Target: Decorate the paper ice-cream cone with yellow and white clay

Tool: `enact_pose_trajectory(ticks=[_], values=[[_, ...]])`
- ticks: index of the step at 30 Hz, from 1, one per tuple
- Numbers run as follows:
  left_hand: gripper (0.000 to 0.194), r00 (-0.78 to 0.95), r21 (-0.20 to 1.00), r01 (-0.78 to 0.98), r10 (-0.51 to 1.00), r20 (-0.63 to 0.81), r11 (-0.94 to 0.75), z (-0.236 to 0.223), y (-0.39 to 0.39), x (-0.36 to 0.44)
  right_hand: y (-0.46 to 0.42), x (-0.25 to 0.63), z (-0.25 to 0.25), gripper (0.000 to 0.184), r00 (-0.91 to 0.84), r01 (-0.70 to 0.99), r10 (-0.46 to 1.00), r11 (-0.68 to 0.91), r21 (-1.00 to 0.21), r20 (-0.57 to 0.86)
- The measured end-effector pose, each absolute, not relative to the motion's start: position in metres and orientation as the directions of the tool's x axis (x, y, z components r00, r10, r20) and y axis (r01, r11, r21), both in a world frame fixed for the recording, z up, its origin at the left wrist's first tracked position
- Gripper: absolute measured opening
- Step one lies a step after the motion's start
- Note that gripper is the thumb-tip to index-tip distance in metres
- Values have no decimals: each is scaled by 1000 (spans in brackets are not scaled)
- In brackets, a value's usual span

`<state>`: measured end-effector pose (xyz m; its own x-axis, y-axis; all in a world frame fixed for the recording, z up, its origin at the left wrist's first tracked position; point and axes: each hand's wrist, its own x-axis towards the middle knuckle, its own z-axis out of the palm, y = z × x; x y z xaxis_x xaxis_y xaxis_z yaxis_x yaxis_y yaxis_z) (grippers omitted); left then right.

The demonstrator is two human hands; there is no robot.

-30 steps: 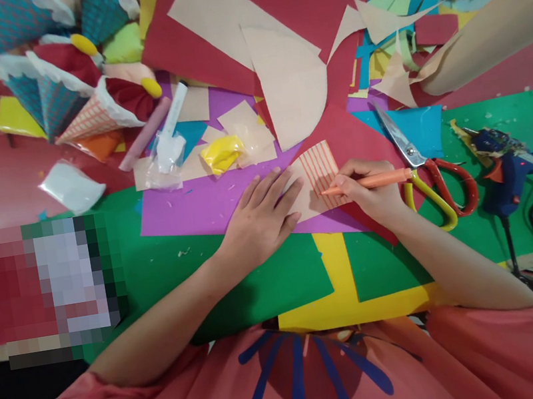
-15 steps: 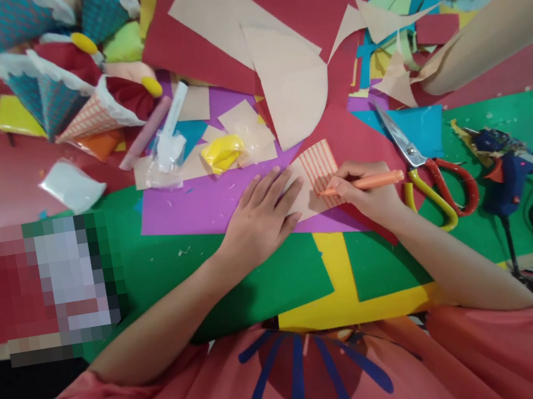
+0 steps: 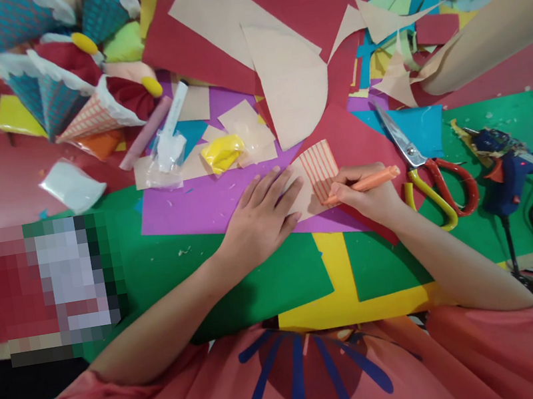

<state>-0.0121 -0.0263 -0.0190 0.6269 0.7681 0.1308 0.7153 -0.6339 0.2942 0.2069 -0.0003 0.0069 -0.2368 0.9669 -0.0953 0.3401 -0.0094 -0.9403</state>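
My left hand (image 3: 262,217) lies flat, fingers stretched out, pressing down a small beige paper piece (image 3: 316,175) that carries orange stripes on its right part. The piece rests on a purple sheet (image 3: 192,208). My right hand (image 3: 367,197) is closed around an orange marker (image 3: 369,181), whose tip touches the lower edge of the striped area.
Red-and-yellow scissors (image 3: 427,177) and a blue glue gun (image 3: 504,168) with its cord lie to the right. Paper cones (image 3: 57,91) sit at the back left. Beige cut shapes (image 3: 288,81), green and yellow sheets (image 3: 270,286) and coloured scraps cover the red table.
The marker has tilted, its rear end rising and drawing in to the left, while the tip slid down toward the lower edge of the stripes. My left hand has stayed put.
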Motion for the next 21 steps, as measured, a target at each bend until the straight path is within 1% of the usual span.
enact_pose_trajectory(ticks=[4,14,21], values=[[49,618,312,722,778,111,-618,-19,-26,-13,0,207,8,22,-216,309,971,-34,-950,-105],[49,630,280,718,766,126,-637,-18,-26,-12,0,208,6,21,-250,364,963,3,-931,-95],[49,622,313,717,774,115,-623,-18,-26,-12,-1,208,7,22,-277,386,951,-22,-922,-139]])
